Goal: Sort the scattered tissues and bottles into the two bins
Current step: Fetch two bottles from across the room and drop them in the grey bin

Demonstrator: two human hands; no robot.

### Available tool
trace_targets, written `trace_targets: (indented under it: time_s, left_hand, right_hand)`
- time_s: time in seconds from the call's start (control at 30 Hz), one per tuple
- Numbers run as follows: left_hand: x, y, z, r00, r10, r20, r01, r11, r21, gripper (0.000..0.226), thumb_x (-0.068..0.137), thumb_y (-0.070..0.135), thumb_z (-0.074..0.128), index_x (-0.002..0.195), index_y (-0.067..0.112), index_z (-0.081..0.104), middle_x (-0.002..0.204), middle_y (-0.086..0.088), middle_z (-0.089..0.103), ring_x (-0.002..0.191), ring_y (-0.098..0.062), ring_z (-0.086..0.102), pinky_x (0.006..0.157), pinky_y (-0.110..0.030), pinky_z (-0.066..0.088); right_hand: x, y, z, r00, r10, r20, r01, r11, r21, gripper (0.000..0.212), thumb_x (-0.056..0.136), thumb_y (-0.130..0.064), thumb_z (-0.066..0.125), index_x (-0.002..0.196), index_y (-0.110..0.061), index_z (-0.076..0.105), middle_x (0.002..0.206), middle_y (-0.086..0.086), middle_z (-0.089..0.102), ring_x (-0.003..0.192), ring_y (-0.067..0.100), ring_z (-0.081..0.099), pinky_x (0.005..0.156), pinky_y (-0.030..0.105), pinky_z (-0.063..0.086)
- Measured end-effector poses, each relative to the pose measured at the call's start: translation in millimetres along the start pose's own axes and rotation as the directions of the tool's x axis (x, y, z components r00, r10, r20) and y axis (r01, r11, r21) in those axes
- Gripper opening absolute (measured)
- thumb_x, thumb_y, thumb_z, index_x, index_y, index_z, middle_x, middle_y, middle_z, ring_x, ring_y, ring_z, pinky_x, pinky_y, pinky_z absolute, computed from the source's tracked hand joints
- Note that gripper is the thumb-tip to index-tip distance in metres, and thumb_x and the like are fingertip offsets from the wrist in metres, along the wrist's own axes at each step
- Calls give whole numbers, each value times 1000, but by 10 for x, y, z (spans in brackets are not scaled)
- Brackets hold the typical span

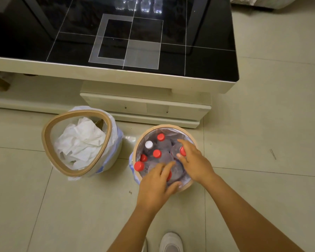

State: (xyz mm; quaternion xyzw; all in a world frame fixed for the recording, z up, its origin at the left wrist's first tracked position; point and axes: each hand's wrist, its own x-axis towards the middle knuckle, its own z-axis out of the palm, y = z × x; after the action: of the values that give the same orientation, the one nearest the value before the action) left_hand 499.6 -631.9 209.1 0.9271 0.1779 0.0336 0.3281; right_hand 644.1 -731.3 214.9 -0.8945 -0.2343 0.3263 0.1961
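Reaching into round bin [186, 186]: left hand [155, 186] grips bottle there, right hand [194, 160] grips red-cap bottle [182, 151]. Bin packed full; hard push may pop bottles out or tip bin. Tissues [82, 142] sit in other bin [49, 128].

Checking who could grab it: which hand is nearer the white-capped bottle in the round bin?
Left, narrowly. The left hand lies at the bin's near rim, below the white-capped bottle; the right hand is across the bin, gripping a red-capped bottle.
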Motion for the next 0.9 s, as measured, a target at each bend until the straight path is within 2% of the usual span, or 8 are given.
trace_targets:
  time_s: [0.07,0.17,0.3,0.4,0.5,0.6,0.73,0.9]
  left_hand:
    - [11,-57,30,995,97,-8,-95,990,105,31,83,34,60,112,25,55,100,5,64,73,-13,66,47,-27,51]
    - [35,-172,188,989,85,118,-109,971,215,61,47,15,90,103,18,67,97,1,72,58,-15,67,38,-22,48]
    - [75,-79,384,956,-15,292,-81,947,312,74,23,26,95,94,16,78,100,3,74,33,-13,54,28,-19,33]
    - [53,-18,313,847,-155,509,130,988,84,62,76,33,76,133,20,56,126,-2,63,76,-21,70,65,-27,56]
    - [2,-31,195,933,-191,306,225,971,-79,39,90,48,51,126,34,58,112,8,68,98,-12,64,94,-29,49]
    - [-86,-317,-151,976,-202,79,213,962,-169,47,89,30,60,134,23,52,125,4,61,113,-15,56,94,-26,42]
    - [-183,-926,-427,964,-265,-35,261,961,-91,53,87,32,66,137,19,51,139,-1,54,129,-19,49,104,-30,40]
    - [-256,-1160,-438,926,-322,198,333,943,-20,71,91,49,54,151,31,20,158,13,18,143,-6,25,106,-24,33]
  right_hand:
    - [-10,39,91,996,22,85,-18,999,-48,49,99,-41,37,145,-36,20,158,-1,20,134,29,39,100,45,42]
    - [-27,72,181,987,97,127,-82,989,-120,50,100,-41,32,146,-36,13,159,-1,16,136,30,36,105,46,36]
    - [-19,3,205,974,135,184,-81,959,-273,53,102,-40,27,149,-37,3,160,1,6,146,24,14,112,50,20]
    - [-49,-80,259,978,99,185,-81,991,-105,60,101,-41,32,150,-34,-1,161,3,2,148,22,5,116,44,20]
    - [-196,-75,335,987,78,-141,-70,996,63,70,93,-38,53,151,-26,16,158,2,22,145,22,20,114,45,25]
    - [-385,-8,433,838,326,-437,-255,943,214,78,85,-26,69,149,-17,26,156,16,23,141,35,25,111,47,27]
    - [-476,-13,702,813,550,-191,-318,694,646,91,68,-12,80,144,-15,30,143,19,40,131,37,40,103,45,38]
    - [-427,-244,925,851,513,-115,-363,732,577,113,58,-29,82,150,-12,19,149,24,25,139,36,26,106,45,35]
